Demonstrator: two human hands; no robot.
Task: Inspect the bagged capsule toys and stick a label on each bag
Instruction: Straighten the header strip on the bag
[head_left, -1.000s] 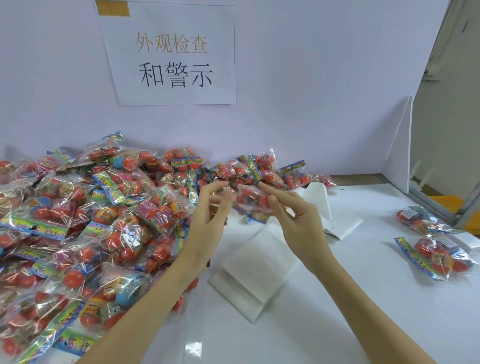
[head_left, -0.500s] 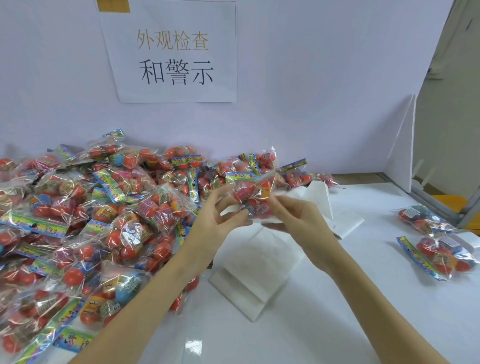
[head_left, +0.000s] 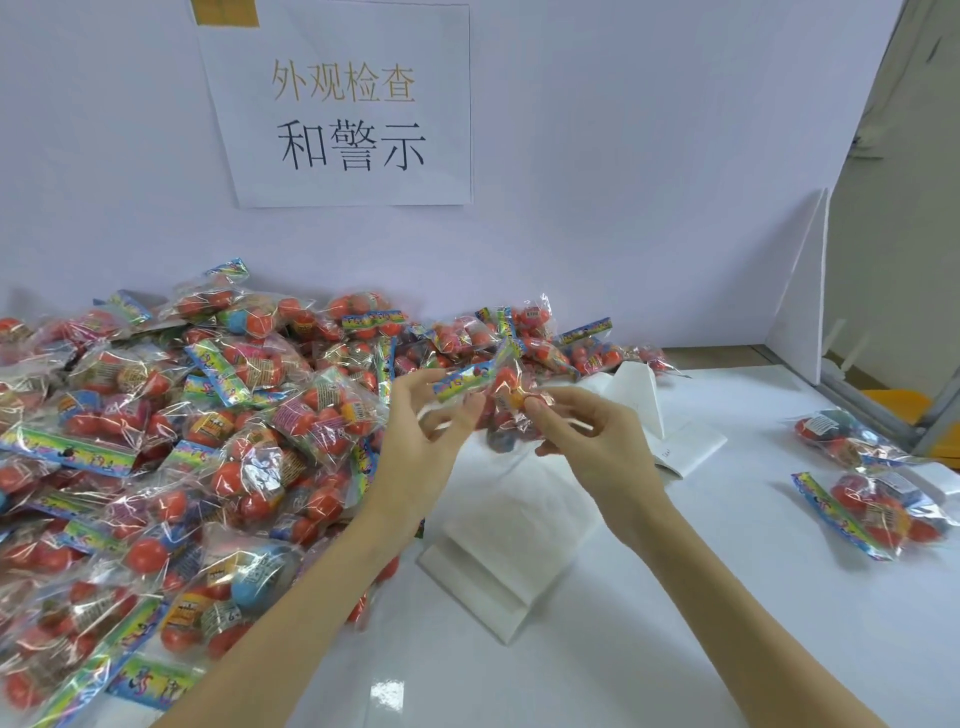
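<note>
A clear bag of red capsule toys (head_left: 501, 400) with a colourful header strip is held up between both hands above the white table. My left hand (head_left: 421, 447) pinches its left side near the header. My right hand (head_left: 592, 441) pinches its right side with thumb and fingers. A large heap of similar bagged toys (head_left: 182, 441) covers the left of the table. Two bags (head_left: 878, 504) lie apart at the right. White label sheets (head_left: 509, 540) lie folded under my hands.
A paper sign with printed characters (head_left: 343, 104) hangs on the lilac back wall. A white partition panel (head_left: 800, 291) stands at the right, with a metal frame and a yellow object (head_left: 893, 402) beyond it. Bare white table (head_left: 623, 649) lies in front.
The bag has turned in my hands, so its header strip now faces left and up. Both hands stayed in about the same spot.
</note>
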